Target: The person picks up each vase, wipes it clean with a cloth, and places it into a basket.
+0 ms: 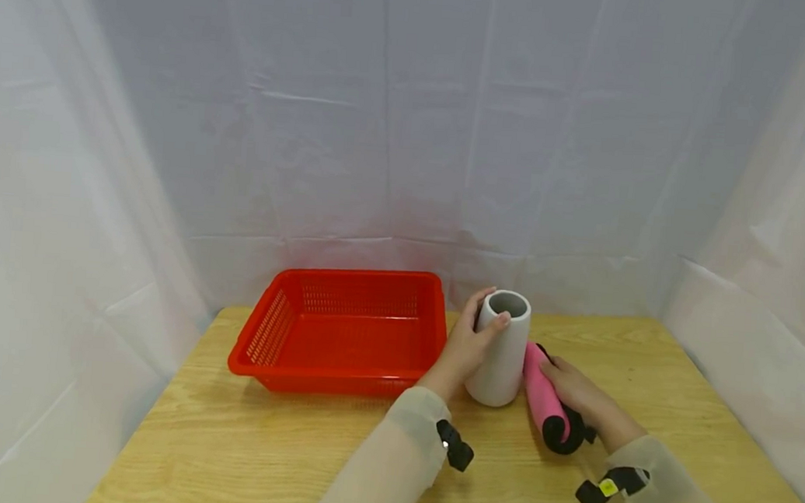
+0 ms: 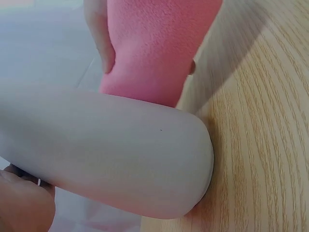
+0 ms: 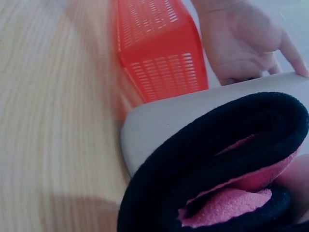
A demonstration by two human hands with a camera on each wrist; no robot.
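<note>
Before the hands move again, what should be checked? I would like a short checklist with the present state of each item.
1. Left hand grips the white vase near its rim: ok.
2. Vase stands upright on the table: ok.
3. Right hand holds the pink and black roll: ok.
4. Roll stays rolled up, not unrolling: ok.
5. Red basket is free of things inside: ok, none are visible.
6. Vase is free of the roll: not ok, the left wrist view shows them touching.
7. Vase is hollow and free inside: cannot tell, only its mouth shows.
</note>
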